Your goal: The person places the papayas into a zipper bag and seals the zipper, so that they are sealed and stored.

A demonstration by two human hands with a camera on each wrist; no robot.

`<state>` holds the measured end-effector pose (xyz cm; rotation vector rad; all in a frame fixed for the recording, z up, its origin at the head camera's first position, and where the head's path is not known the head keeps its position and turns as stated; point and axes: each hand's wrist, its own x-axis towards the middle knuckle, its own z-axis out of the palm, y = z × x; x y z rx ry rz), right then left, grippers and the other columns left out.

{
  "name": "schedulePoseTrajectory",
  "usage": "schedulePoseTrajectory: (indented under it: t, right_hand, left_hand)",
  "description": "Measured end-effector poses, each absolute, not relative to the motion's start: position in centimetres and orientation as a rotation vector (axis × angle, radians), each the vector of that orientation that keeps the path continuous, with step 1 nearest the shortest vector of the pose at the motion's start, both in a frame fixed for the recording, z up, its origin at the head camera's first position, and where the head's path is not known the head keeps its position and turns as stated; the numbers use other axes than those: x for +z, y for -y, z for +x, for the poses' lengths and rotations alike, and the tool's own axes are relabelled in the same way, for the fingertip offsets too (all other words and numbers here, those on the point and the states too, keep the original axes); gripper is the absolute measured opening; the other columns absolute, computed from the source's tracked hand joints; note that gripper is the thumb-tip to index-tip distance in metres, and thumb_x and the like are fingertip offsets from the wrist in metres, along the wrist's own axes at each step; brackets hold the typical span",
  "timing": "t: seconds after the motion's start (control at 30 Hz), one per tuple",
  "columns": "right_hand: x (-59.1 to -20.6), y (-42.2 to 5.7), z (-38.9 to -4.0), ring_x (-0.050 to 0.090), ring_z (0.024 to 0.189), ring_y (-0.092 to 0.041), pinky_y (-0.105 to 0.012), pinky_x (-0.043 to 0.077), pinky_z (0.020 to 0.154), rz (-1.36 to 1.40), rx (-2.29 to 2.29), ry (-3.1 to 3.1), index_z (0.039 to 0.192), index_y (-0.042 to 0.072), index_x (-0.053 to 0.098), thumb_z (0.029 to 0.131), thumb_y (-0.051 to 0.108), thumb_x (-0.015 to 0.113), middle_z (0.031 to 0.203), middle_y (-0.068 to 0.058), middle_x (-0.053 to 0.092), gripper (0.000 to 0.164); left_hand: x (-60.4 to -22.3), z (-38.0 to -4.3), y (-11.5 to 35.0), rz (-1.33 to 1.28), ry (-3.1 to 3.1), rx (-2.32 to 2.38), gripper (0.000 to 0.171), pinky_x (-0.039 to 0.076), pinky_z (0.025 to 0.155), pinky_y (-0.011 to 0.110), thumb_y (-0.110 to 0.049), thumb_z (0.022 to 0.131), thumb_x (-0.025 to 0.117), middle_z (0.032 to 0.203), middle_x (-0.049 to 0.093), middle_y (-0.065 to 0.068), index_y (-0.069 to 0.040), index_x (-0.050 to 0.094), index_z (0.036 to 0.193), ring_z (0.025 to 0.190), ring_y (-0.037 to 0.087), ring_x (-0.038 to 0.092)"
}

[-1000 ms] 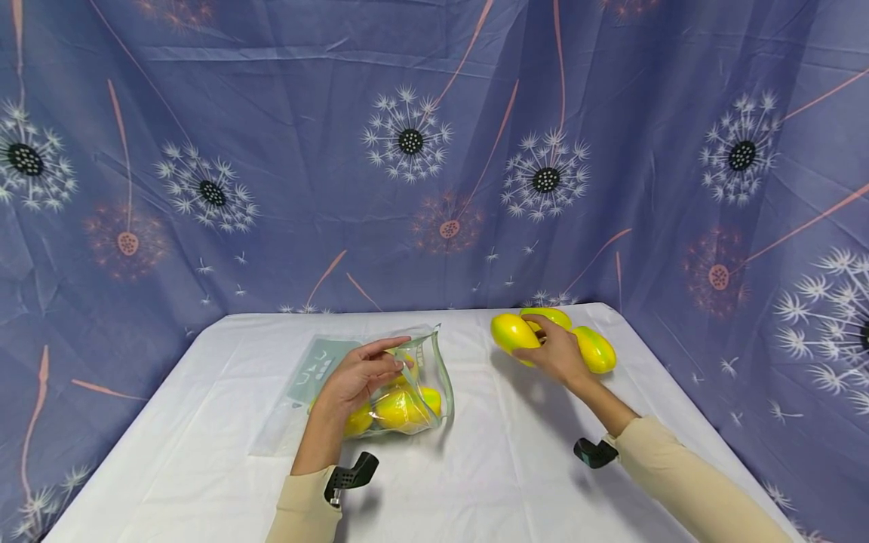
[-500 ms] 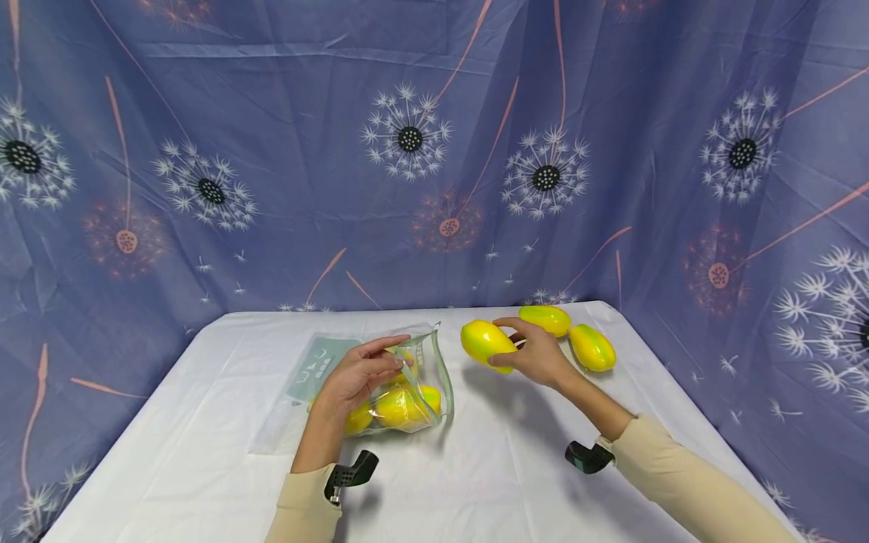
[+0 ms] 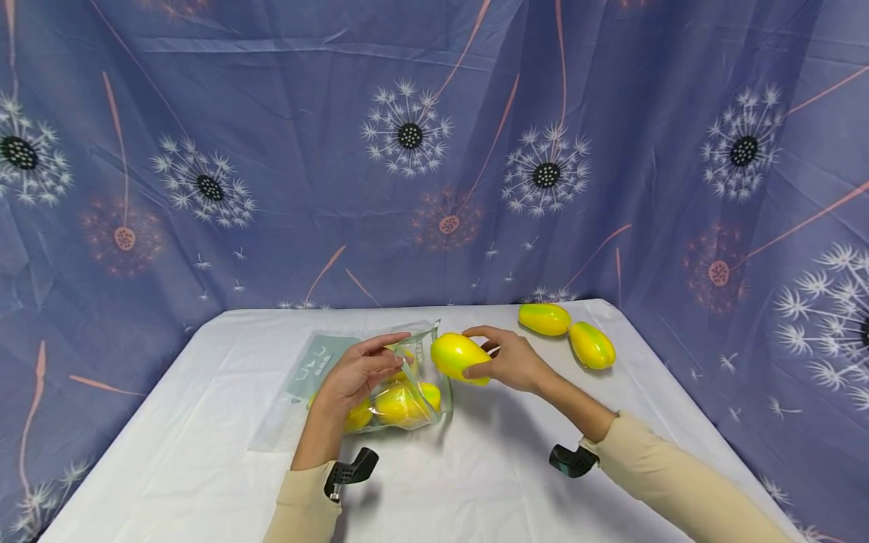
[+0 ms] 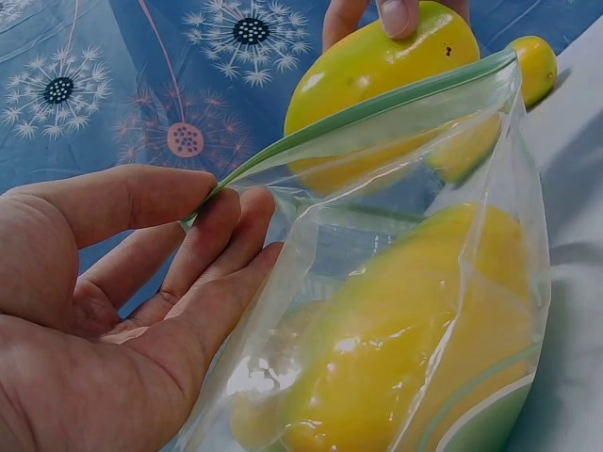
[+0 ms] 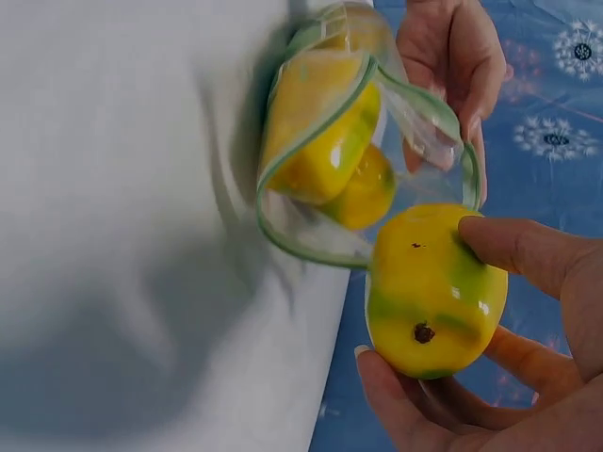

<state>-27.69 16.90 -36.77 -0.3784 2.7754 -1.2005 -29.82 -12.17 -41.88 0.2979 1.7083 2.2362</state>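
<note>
- The right hand holds a yellow-green oval mango off the bench, thumb on its near side and fingers wrapped over the far side; the fruit sits just at the open mouth of the clear plastic zip bag with a green seal strip, not yet inside it
- From the right wrist view the same mango is gripped between thumb and curled fingers, a small dark spot on its end; the green rim of the bag gapes right beside it, close enough that I cannot tell whether they touch
- The left hand pinches the upper lip of the bag between thumb and fingertips, lifting it so the opening faces the right hand; in the left wrist view the thumb lies over the seal strip and the fingers curl beneath it
- Inside the bag lie several yellow mangoes, pressed against the plastic; the bag's bottom rests on the white-clothed bench
- Both forearms in beige sleeves reach forward, the left one roughly straight ahead, the right one angled inward toward the bag
- Two more yellow-green mangoes lie at the far right corner of the bench, well apart from both hands; a blue dandelion-print cloth hangs behind
</note>
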Motion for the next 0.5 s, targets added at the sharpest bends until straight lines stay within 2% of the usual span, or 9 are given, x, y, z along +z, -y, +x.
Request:
schedulePoseTrajectory:
  t: [0.23,0.5]
  right_hand:
    - [-37.3,-15.4,-27.8,0.064,0.108,-0.026,-0.035,0.058,0.076,-0.415,-1.187,-2.734,0.136,0.025,0.064,0.075,0.028,0.088,0.122,-0.009,0.069,0.066]
    - [-38.3,-14.2,-28.4,0.064,0.107,-0.026,-0.033,0.059,0.073,-0.426,-1.165,-2.752,0.135,0.022,0.065,0.073,0.026,0.088,0.12,-0.006,0.069,0.065]
  left_hand:
    - [-41.9,-29.8,12.1,0.293,-1.707,2.229,0.053,0.057,0.093,0.028,0.005,0.094,0.063,0.081,0.063,-0.002,0.001,0.052,0.146,0.095,0.016,0.07]
    - [-41.7,-29.8,12.0,0.263,-1.721,2.238,0.053,0.057,0.094,0.029,0.004,0.093,0.064,0.081,0.063,-0.002,0.0,0.055,0.144,0.092,0.016,0.068]
